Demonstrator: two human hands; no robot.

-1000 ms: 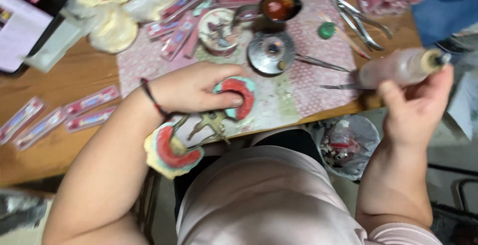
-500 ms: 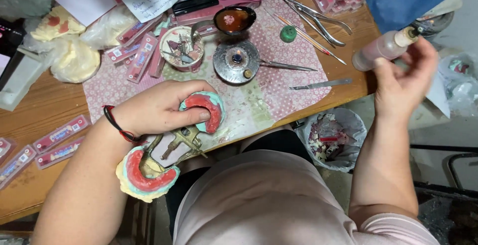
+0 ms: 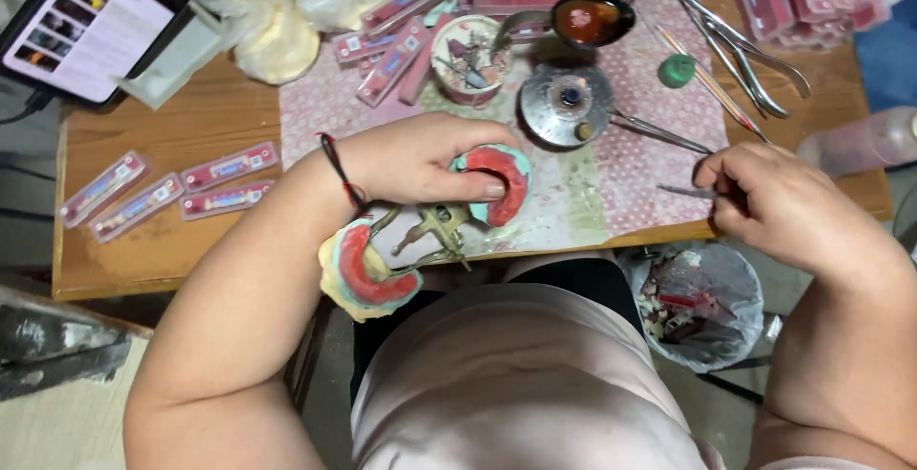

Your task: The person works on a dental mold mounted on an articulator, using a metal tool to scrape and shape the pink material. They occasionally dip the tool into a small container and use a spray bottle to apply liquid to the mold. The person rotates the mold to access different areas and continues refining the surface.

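Wooden and crowded, the surface (image 3: pixel 191 112) carries a pink dotted mat (image 3: pixel 630 160) with my work in the middle of it. Nearest my body sits the hinged metal frame (image 3: pixel 430 231) with 2 dental casts: the upper cast (image 3: pixel 497 181), a red wax arch on a teal base, lies on the mat's near edge, and the lower cast (image 3: pixel 368 274) hangs past the edge of the surface above my lap. My left hand (image 3: pixel 420 160) presses down on the upper cast, fingers (image 3: pixel 478 186) clenched over its rim. My right hand (image 3: pixel 778 207) pinches a thin metal instrument (image 3: pixel 683 190) by its handle, tip pointing toward the casts, well apart from them.

I judge this as the moment of bringing the tool to the wax; the next move calls for a steady left hold and a light approach to the red rim.

Beyond the casts stand a round metal burner (image 3: pixel 568 107), a dark bowl of reddish wax (image 3: pixel 592 19), a cup of small tools (image 3: pixel 466 59), and pliers (image 3: pixel 740 40). Pink tooth-card strips (image 3: pixel 167 188) lie to the left, a tablet (image 3: pixel 100 16) in the far corner, and a lined bin (image 3: pixel 693 303) below the edge.
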